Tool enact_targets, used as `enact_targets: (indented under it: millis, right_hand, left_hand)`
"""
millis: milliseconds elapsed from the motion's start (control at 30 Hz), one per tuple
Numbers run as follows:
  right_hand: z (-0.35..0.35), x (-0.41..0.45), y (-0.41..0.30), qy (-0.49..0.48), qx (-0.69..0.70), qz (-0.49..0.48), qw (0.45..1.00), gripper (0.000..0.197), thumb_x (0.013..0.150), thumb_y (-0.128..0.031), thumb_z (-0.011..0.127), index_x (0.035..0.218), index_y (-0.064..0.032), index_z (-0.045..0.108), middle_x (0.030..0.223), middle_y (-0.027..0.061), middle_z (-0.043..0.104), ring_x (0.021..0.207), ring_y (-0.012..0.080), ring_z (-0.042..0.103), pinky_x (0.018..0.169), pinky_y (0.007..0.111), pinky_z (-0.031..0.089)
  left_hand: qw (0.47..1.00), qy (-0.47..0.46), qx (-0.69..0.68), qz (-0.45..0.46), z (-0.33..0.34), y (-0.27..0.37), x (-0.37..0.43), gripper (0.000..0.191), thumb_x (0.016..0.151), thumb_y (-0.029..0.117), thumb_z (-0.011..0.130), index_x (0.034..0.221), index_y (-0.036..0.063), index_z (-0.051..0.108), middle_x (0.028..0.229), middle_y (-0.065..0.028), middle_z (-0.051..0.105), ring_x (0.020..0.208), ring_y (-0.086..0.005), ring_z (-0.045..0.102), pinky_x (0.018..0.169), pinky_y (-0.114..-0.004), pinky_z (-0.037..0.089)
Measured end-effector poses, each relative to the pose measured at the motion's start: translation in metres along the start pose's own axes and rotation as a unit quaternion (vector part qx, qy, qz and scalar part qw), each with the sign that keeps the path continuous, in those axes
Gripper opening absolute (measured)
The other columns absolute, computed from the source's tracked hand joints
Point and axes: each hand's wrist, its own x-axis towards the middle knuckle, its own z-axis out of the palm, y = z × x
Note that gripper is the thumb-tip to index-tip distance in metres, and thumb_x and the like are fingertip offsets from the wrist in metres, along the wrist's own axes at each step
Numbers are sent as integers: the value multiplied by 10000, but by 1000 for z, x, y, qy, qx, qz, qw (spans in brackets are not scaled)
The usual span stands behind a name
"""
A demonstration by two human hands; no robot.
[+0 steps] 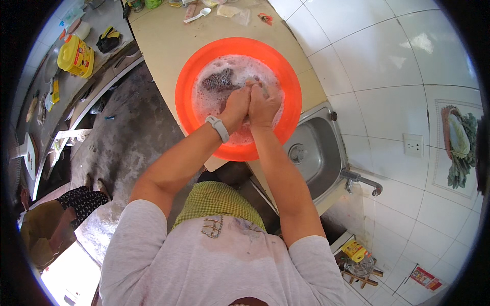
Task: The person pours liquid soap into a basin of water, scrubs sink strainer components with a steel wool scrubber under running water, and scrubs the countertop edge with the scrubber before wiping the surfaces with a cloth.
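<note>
A round orange plastic basin point(183, 91) of foamy water point(245, 63) sits on the tan countertop point(160, 42). My left hand point(237, 103), with a pale band on its wrist, is over the foam with its fingers curled. Pressed against it on the right is my right hand point(267, 100), also curled. Foam and the hands themselves hide what, if anything, lies between the fingers. Dark, wet cloth-like material point(218, 79) shows through the suds just beyond my left hand.
A stainless steel sink point(319, 143) with a faucet point(361, 179) adjoins the basin's right side, beside a tiled wall point(375, 57). A white spoon point(198, 15) lies beyond. Yellow jug point(76, 56) stands on the left counter. Another person point(57, 225) is at lower left.
</note>
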Motion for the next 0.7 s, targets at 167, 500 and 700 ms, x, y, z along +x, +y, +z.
enact_targets:
  millis: [167, 500, 700]
  right_hand:
    - [-7, 0, -1, -84, 38, 116, 989, 181, 757, -129, 544, 728, -8, 675, 738, 126, 640, 738, 242, 604, 708, 310, 452]
    - [-47, 3, 31, -230, -470, -117, 844, 496, 787, -196, 560, 1238, -31, 434, 1272, 226, 409, 1064, 391, 492, 872, 430, 430]
    - [-24, -39, 85, -363, -451, 13, 815, 465, 746, -109, 558, 1196, -36, 464, 1227, 197, 467, 990, 392, 537, 846, 466, 438]
  left_hand:
    - [996, -5, 85, 7, -20, -19, -2, 366, 862, 287, 415, 955, -19, 594, 936, -144, 599, 817, -204, 561, 664, -338, 449]
    - [978, 160, -99, -86, -41, 20, -68, 322, 857, 172, 449, 1156, 59, 486, 1085, -117, 529, 1035, -258, 505, 855, -451, 439]
    - [937, -3, -221, -269, -55, -23, -40, 325, 878, 297, 424, 1151, 130, 481, 1202, -94, 488, 1099, -328, 463, 872, -634, 314]
